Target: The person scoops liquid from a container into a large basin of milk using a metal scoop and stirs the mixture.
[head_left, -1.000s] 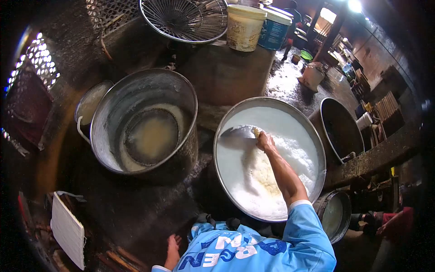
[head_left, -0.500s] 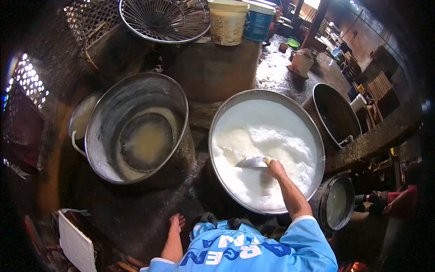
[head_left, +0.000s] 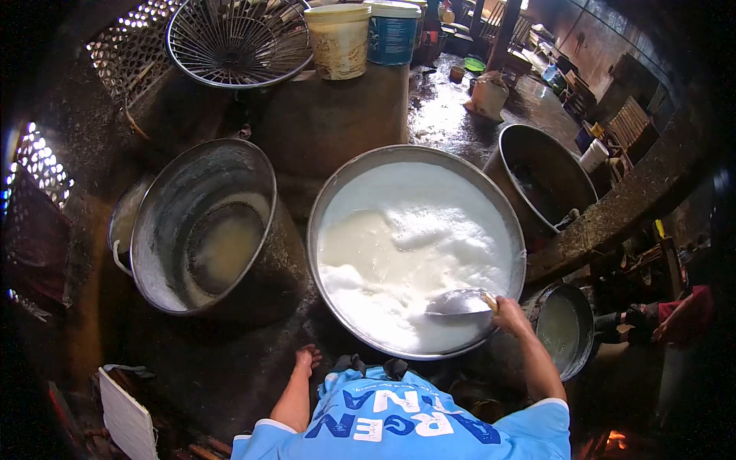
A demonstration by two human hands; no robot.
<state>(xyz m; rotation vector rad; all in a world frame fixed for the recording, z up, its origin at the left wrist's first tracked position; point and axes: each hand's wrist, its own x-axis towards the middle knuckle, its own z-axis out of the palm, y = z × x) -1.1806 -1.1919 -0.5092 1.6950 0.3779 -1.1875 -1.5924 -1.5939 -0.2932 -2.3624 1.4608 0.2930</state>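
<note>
My right hand (head_left: 507, 313) grips the short light-coloured handle of a metal scoop (head_left: 456, 303). The scoop's broad blade rests at the surface of a white foamy liquid (head_left: 376, 245), toward the near right side of a large round metal vat (head_left: 316, 222). Low in front of my body, between two vats, my left hand (head_left: 308, 358) hangs with nothing in it, its fingers loosely apart. It touches neither vat.
At left stands a deep vat (head_left: 138, 253) with a little cloudy liquid at its bottom. Another vat (head_left: 502, 161) and a smaller pot (head_left: 586, 337) stand at right. Buckets (head_left: 337, 46) and a slatted round basket (head_left: 238, 77) sit behind. Flames (head_left: 616, 439) show low right.
My right hand has drawn the scoop from the vat's middle toward its near right rim, parting the foam. The view has shifted slightly; my left hand stays low and free.
</note>
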